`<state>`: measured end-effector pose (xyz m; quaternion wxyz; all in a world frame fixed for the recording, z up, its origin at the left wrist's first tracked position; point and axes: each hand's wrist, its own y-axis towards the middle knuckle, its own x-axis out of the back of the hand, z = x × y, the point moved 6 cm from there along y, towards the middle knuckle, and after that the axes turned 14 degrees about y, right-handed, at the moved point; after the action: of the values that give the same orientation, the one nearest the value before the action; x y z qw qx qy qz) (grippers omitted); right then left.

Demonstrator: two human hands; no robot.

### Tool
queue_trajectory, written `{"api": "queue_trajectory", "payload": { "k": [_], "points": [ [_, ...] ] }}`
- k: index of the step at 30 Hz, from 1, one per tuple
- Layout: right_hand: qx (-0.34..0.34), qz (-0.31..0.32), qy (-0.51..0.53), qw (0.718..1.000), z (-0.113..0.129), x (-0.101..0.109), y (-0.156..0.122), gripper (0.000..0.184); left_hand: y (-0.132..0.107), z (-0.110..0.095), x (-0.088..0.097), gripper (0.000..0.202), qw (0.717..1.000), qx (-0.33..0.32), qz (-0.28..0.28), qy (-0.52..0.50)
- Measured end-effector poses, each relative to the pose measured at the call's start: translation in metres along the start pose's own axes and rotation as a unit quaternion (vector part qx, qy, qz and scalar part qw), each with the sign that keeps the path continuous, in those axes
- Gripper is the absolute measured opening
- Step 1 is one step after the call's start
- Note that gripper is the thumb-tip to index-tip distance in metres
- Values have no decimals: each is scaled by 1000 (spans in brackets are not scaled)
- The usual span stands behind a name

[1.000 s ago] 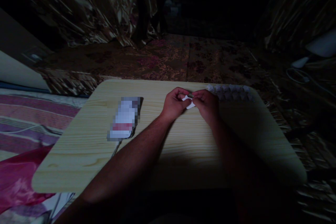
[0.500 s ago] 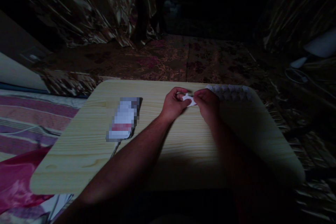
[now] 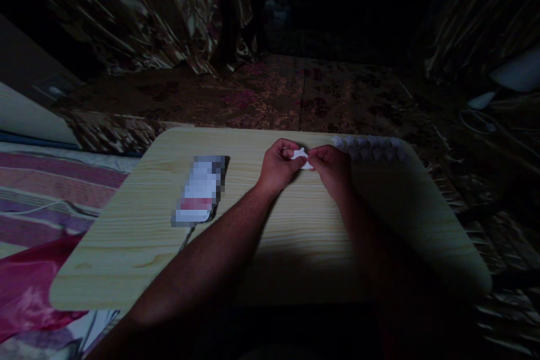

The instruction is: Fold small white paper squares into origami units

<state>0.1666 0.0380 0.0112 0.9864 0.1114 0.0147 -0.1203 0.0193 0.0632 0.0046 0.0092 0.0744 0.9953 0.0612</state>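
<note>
A small white piece of folded paper (image 3: 301,153) is held over the far middle of the wooden table (image 3: 295,225). My left hand (image 3: 278,166) pinches it from the left, thumb on the near side. From the right, my right hand (image 3: 331,166) grips its edge between thumb and forefinger. Beyond my right hand, several small pale folded pieces (image 3: 371,148) stand in rows along the table's far right edge; my hand hides some of them.
A phone-like device (image 3: 198,191), its screen blurred out, lies on the left of the table with a white cable (image 3: 185,239) at its lower end. A striped bed cover (image 3: 54,191) is at the left. A white lamp (image 3: 517,72) stands at the far right in dim light.
My right hand has shifted slightly left, closer to my left hand, and its fingertips now cover more of the paper's right side. Both hands keep hold of the paper.
</note>
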Motion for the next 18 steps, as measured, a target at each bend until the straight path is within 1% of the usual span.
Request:
{"api": "queue_trajectory", "payload": {
  "k": [7, 12, 18],
  "points": [
    [-23, 13, -34, 999, 3, -1, -1, 16, 0, 0, 0, 39, 1000, 5, 3, 12],
    [12, 17, -76, 997, 7, 0, -2, 16, -1, -1, -2, 38, 1000, 6, 7, 17],
    [22, 13, -67, 997, 4, 1, -1, 17, -1, -2, -2, 37, 1000, -2, 9, 13]
  ]
}}
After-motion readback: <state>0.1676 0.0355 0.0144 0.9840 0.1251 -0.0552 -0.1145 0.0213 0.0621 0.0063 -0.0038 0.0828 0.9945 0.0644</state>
